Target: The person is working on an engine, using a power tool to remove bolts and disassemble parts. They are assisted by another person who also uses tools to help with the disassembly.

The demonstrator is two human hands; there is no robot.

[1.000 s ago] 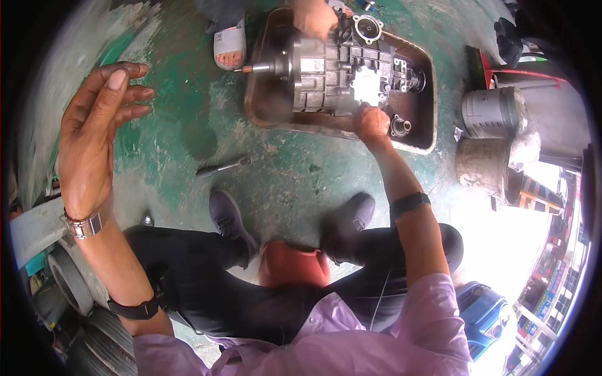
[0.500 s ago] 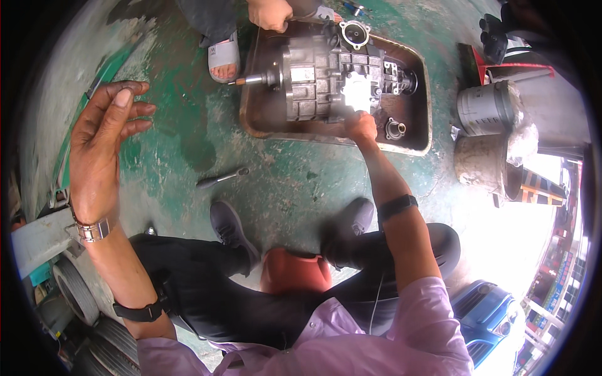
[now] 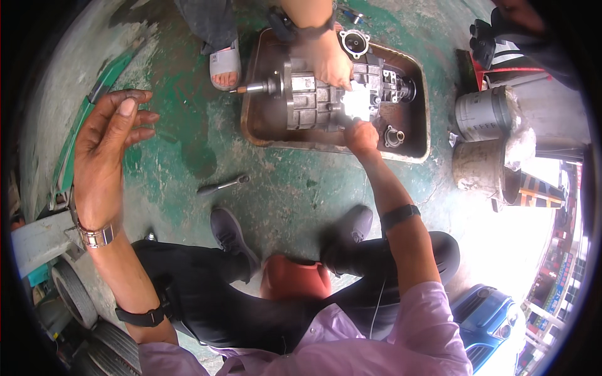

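Observation:
A grey metal gearbox (image 3: pixel 304 100) lies on its side in a brown rimmed tray (image 3: pixel 285 146), its shaft reaching over the left rim. My right hand (image 3: pixel 362 138) is closed at its near side, against a glaring bright patch; what the fingers grip there is washed out. My left hand (image 3: pixel 106 147) is raised at the left, away from the gearbox, empty with fingers apart. From the far side a co-worker's hand (image 3: pixel 332 61) reaches onto the casing, close to the bright patch. A small round metal part (image 3: pixel 394 136) sits in the tray beside my right hand.
A ratchet wrench (image 3: pixel 224 183) lies on the green floor before my shoes. Beyond the tray's left end stands a co-worker's sandalled foot (image 3: pixel 224 67). Two buckets (image 3: pixel 481 114) are at the right, a red stool (image 3: pixel 295 277) between my legs, tyres (image 3: pixel 74 293) at lower left.
The co-worker's hand has come from beyond the tray's far rim onto the gearbox casing. My right hand stays at the gearbox, and my left hand has shifted slightly down and right.

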